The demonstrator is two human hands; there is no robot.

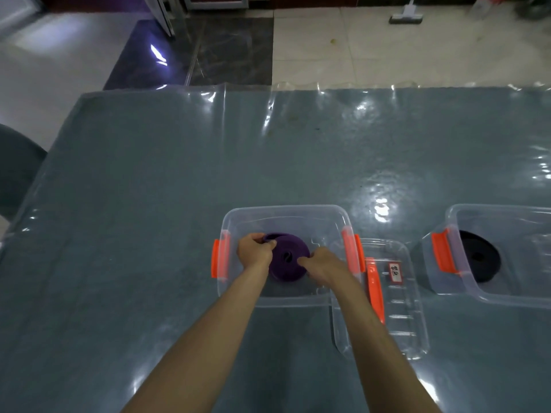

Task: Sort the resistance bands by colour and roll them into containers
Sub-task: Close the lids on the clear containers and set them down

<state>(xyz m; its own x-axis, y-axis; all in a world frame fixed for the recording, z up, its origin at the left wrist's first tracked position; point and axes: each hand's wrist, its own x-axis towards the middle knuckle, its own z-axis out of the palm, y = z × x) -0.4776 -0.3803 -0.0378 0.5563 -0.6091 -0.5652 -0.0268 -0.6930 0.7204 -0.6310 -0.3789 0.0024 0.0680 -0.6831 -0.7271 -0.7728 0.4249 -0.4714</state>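
A rolled purple resistance band (288, 259) lies inside a clear plastic container (286, 211) with orange latches, near the table's front middle. My left hand (255, 251) grips the roll's left edge, fingers curled round it. My right hand (320, 268) pinches the roll's right side. To the right, a second clear container (501, 299) holds a rolled black band (480, 256).
A clear lid (396, 308) with an orange handle and a white label lies flat between the two containers. The table (179, 189) is covered in glossy clear plastic over grey-green cloth. A chair back (15, 168) stands at the left edge. Tiled floor lies beyond the far edge.
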